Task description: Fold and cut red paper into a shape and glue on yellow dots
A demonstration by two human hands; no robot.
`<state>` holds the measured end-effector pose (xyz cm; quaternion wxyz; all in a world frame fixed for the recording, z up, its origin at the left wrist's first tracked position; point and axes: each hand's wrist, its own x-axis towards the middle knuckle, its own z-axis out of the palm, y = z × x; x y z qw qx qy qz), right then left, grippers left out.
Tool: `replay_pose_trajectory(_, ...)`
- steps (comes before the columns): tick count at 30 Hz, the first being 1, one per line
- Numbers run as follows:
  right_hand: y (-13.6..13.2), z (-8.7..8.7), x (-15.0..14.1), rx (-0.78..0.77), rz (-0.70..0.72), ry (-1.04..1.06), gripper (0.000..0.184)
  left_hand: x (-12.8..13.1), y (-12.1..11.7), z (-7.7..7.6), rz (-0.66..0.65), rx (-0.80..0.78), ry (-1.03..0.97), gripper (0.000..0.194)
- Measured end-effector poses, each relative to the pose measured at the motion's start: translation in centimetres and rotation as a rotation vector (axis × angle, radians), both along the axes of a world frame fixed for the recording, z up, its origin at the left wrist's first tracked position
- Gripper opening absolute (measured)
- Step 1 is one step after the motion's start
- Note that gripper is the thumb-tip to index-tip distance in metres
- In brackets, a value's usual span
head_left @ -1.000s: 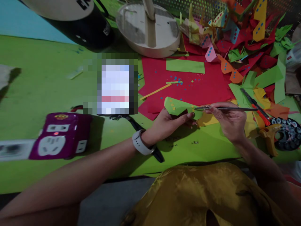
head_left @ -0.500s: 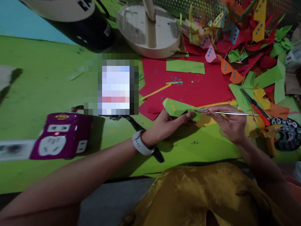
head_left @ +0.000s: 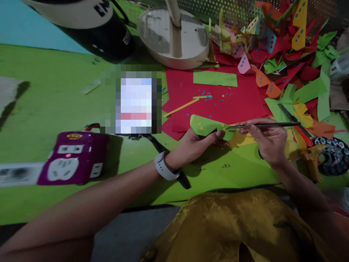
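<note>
Your left hand [head_left: 195, 145] pinches the green paper cutout [head_left: 206, 124], just toward three o'clock from mid-view, probably to steady it for the tweezers [head_left: 275, 124]. Your right hand [head_left: 269, 140] grips those pen-fashion, likely for fine control, their tip coming from three o'clock beside small yellow squares [head_left: 224, 126]. A red paper sheet [head_left: 237, 102] lies at one o'clock of the cutout on the green-covered table [head_left: 60, 80]; a perforated panel [head_left: 234, 12] stands beyond.

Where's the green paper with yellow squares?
The green paper is in the left hand, right of centre in the head view, by the tip of the thin tool.
</note>
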<state>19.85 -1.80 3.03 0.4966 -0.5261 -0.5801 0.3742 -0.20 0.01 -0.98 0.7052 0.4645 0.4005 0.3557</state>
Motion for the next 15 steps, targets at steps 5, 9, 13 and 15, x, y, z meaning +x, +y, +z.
replay_pose_trajectory(5, 0.25, -0.17, -0.26, -0.074, -0.003, 0.067, 0.019, 0.02, -0.1, -0.17, 0.008, 0.002, 0.013, 0.037)
replay_pose_trajectory(9, 0.35, -0.22, -0.2, -0.065, -0.004, 0.076, 0.018, 0.09, -0.04, 0.1, 0.01, -0.008, 0.005, 0.041)
replay_pose_trajectory(13, 0.64, -0.11, 0.12, 0.057, -0.073, 0.124, 0.013, 0.19, 0.03, 0.32, 0.004, -0.014, -0.008, 0.038)
replay_pose_trajectory(15, 0.8, -0.18, 0.31, 0.1, -0.09, 0.122, 0.015, 0.19, 0.04, 0.21, 0.0, 0.003, -0.006, 0.036)
